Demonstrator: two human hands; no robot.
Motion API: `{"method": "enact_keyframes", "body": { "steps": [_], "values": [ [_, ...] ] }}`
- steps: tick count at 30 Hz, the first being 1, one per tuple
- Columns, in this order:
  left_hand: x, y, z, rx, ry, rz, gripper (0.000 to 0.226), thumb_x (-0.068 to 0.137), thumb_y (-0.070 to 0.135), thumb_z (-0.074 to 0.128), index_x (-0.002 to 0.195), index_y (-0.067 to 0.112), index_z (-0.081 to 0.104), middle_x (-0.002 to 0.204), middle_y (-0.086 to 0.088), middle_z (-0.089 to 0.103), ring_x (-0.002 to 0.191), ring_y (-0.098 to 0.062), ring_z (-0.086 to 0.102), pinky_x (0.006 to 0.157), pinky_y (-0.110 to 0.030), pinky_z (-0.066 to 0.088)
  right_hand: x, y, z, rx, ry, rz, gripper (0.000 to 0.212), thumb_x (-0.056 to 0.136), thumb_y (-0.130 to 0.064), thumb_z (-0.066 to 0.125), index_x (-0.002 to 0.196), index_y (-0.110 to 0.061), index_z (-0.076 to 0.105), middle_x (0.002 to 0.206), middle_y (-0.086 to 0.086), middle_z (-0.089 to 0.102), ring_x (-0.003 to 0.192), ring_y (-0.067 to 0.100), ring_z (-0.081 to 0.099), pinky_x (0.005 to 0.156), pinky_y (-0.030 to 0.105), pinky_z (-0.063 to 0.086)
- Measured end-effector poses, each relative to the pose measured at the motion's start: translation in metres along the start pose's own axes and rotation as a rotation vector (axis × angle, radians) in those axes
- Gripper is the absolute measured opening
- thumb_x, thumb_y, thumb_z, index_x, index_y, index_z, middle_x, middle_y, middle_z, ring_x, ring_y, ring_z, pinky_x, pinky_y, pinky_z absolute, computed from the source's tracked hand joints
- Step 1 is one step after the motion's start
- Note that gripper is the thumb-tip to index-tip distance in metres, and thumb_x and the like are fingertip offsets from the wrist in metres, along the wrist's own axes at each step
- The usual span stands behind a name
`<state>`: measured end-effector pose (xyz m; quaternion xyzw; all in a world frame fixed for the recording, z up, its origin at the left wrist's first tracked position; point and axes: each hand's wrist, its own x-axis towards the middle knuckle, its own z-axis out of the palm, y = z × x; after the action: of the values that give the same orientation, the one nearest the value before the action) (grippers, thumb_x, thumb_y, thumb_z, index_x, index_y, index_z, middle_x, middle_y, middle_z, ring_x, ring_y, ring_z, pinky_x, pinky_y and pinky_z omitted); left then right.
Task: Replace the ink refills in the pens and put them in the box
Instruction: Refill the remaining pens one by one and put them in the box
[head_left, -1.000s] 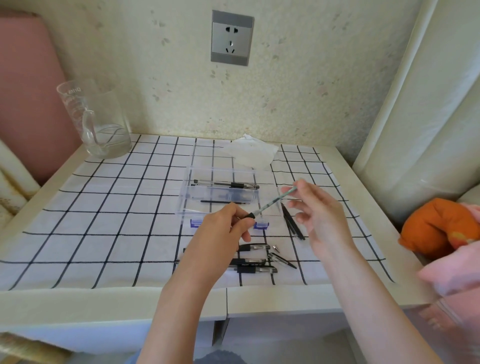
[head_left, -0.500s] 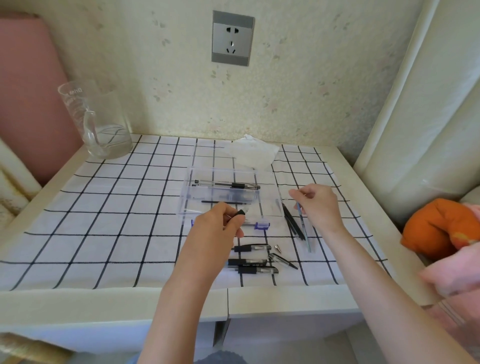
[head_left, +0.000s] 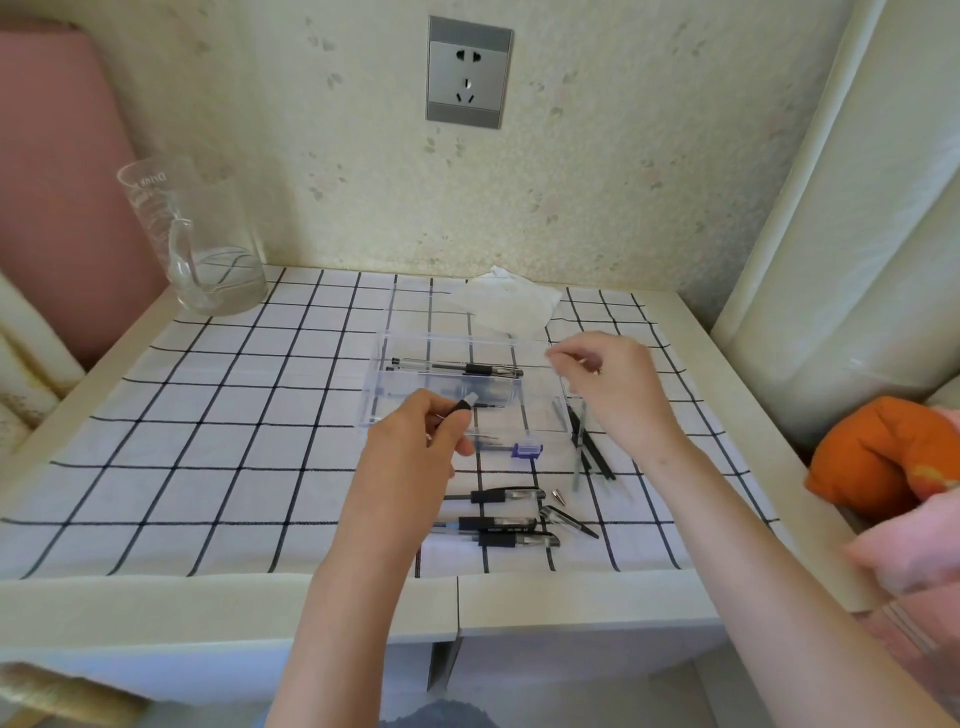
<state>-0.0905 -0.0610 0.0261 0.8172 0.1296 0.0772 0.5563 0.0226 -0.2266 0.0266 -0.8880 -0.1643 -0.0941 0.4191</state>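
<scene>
A clear plastic box (head_left: 545, 415) lies open on the checked cloth, with assembled pens (head_left: 457, 368) inside along its far side. My left hand (head_left: 415, 447) grips a pen barrel (head_left: 464, 404) by its black grip, just in front of the box. Over the box's right end hovers my right hand (head_left: 608, 384), fingertips pinched together; what they hold is too blurred to tell. Used refills (head_left: 587, 449) lie right of the box. Three pens (head_left: 501, 524), a metal tip (head_left: 558, 496) and a cap (head_left: 569, 521) lie nearer me.
The box's blue latch (head_left: 527, 450) sits on the cloth in front of the box. A white tissue (head_left: 511, 309) lies behind the box, and a glass jug (head_left: 202, 249) stands at the back left. An orange plush (head_left: 878, 457) sits off the table's right edge.
My right hand drew the refill out of the barrel, laid it with the others to the right of the box, then rose to the box's right end. My left hand kept the barrel.
</scene>
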Motion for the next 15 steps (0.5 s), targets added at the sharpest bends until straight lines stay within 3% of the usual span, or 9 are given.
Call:
{"method": "enact_keyframes", "body": {
  "steps": [3, 6, 11, 15],
  "values": [
    [0.0, 0.0, -0.004, -0.013, 0.036, -0.002, 0.01, 0.094, 0.026, 0.049, 0.092, 0.021, 0.058, 0.074, 0.007, 0.066, 0.058, -0.008, 0.051, 0.057, -0.019, 0.041, 0.008, -0.015, 0.016, -0.086, -0.333, -0.033, 0.011, 0.086, -0.017, 0.066, 0.094, -0.017, 0.074, 0.079, -0.015, 0.064, 0.07, -0.003, 0.056, 0.071, 0.018, 0.044],
    [-0.001, 0.0, -0.004, -0.012, 0.022, -0.009, 0.01, 0.094, 0.026, 0.05, 0.09, 0.022, 0.058, 0.073, 0.007, 0.065, 0.057, -0.007, 0.05, 0.056, -0.018, 0.039, 0.014, -0.019, 0.037, -0.236, -0.561, -0.022, 0.011, 0.085, -0.017, 0.067, 0.094, -0.017, 0.073, 0.081, -0.011, 0.064, 0.071, 0.003, 0.058, 0.072, 0.023, 0.045],
    [0.0, -0.001, -0.003, -0.011, -0.007, -0.02, 0.011, 0.094, 0.027, 0.05, 0.087, 0.024, 0.057, 0.073, 0.007, 0.066, 0.056, -0.007, 0.05, 0.054, -0.019, 0.036, 0.02, -0.029, 0.051, -0.443, -0.631, -0.09, 0.007, 0.087, -0.018, 0.063, 0.082, -0.02, 0.069, 0.068, -0.012, 0.055, 0.059, 0.005, 0.049, 0.052, 0.016, 0.033],
    [0.0, -0.001, -0.004, -0.01, -0.005, -0.008, 0.012, 0.094, 0.027, 0.049, 0.088, 0.023, 0.058, 0.074, 0.007, 0.066, 0.057, -0.008, 0.05, 0.056, -0.019, 0.039, 0.021, -0.031, 0.056, -0.514, -0.633, -0.116, 0.032, 0.087, -0.019, 0.061, 0.058, -0.027, 0.051, 0.058, -0.012, 0.047, 0.052, 0.004, 0.043, 0.049, 0.018, 0.03]
  ]
}}
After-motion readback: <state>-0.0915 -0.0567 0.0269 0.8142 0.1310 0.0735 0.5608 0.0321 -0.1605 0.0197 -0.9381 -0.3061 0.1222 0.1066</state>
